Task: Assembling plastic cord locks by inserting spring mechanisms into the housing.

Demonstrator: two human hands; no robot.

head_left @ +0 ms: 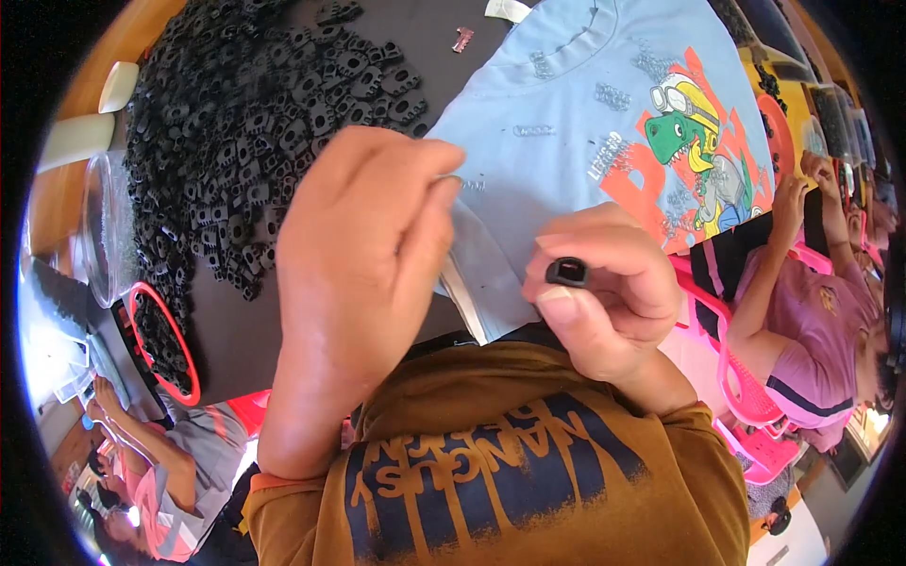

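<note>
My right hand [613,292] pinches a small black plastic piece [567,273] between thumb and fingers, its hollow opening facing up. To the left of it, my left hand [373,231] is closed, with thumb and forefinger tips together; whatever they may hold is hidden. A small metal spring [474,185] shows right beside those fingertips. More springs [612,96] lie in little clusters on a light blue shirt [500,104] with a cartoon dinosaur print, spread on the table. Beyond my left hand, a large heap of black plastic parts [255,141] with oval holes covers the dark tabletop.
A red-rimmed basket [193,363] with black parts stands at the left edge, near a clear plastic tub [106,226]. A small reddish scrap [461,40] lies at the far side. People sit on both sides, one on a pink chair [746,387] to the right.
</note>
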